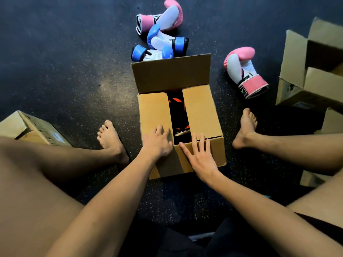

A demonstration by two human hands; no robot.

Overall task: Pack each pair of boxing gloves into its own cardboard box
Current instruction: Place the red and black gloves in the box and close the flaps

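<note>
Head view shows my left hand [157, 143] flat on the left flap and my right hand [200, 156], fingers spread, on the near wall of the cardboard box [202, 115] between my feet, holding black-and-orange gloves [177, 106]; light, stiff card, best gripped by its edges.

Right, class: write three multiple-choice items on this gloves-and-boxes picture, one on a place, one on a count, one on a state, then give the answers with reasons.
1. Where do the two blue gloves lie?
A. on the floor beyond the middle box
B. inside the middle box
C. beside the left foot

2. How many pink gloves lie on the floor?
A. one
B. two
C. four

3. How does the middle box's far flap stand?
A. folded shut
B. torn off
C. raised

Answers:
1 A: blue gloves lie behind the middle box.
2 B: one pink glove at the top, another pink glove on the right.
3 C: far flap stands up.
</note>
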